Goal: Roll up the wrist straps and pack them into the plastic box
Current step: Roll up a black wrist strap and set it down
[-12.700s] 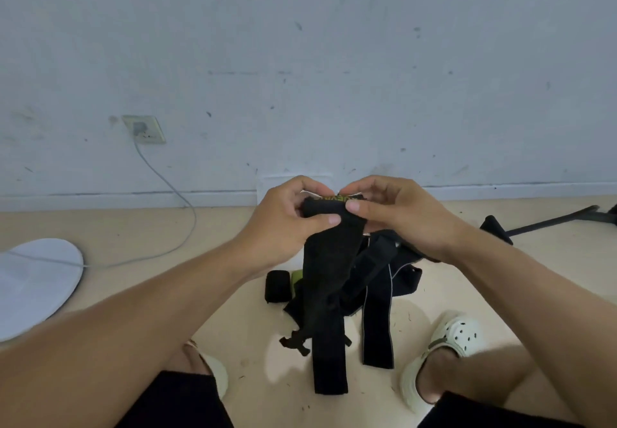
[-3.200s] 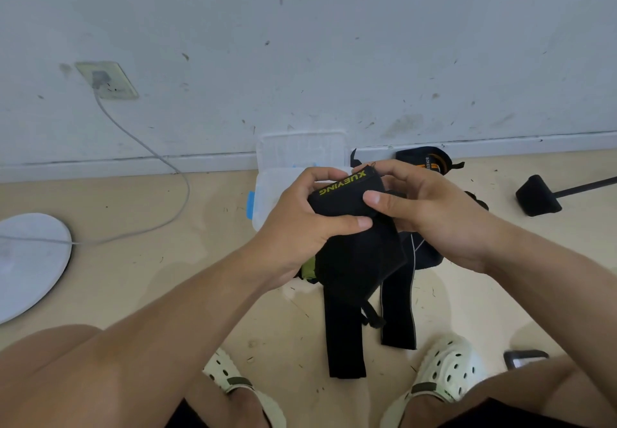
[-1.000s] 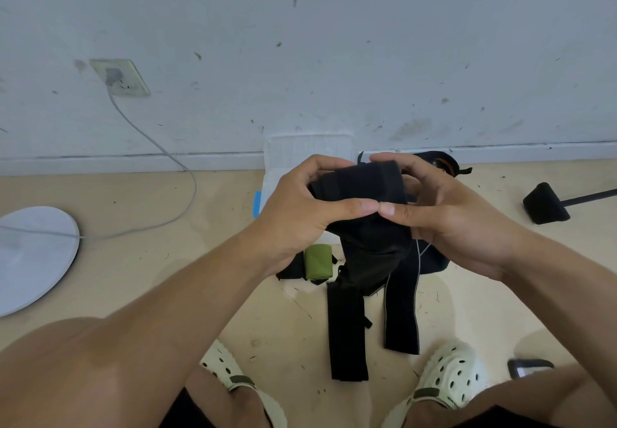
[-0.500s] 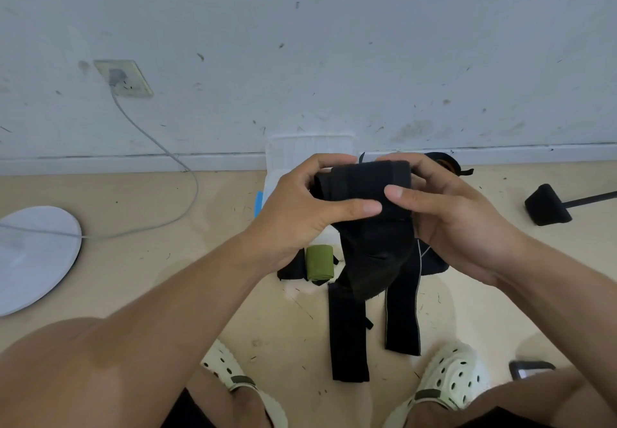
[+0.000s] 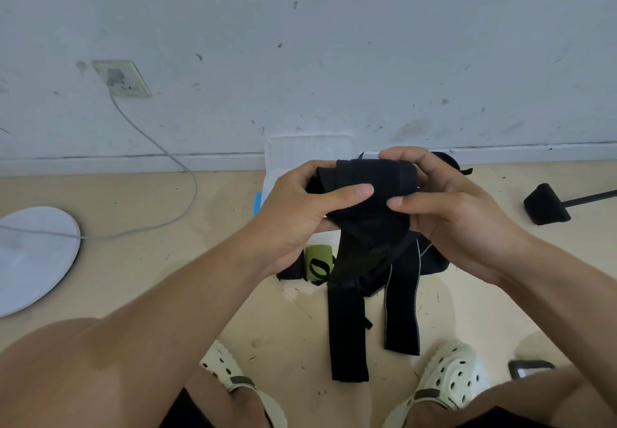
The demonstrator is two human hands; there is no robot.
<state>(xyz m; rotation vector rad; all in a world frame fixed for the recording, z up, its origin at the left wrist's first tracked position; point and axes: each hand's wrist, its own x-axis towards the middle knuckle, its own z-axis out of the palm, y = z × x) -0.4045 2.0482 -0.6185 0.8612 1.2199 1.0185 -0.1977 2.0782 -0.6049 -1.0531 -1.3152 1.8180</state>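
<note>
Black fabric wrist-strap roll, frame centre, axis left-right | left hand, right hand gripped opposite ends | tail hung below | clear plastic box behind

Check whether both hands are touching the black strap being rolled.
Touching. The head view shows the left hand and right hand gripping the rolled black strap, thumbs pressed on its front and fingers curled over its top edge.

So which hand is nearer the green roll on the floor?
Left. The left hand is just above the green roll; the right hand is farther off to its right. Both grip the black strap.
</note>
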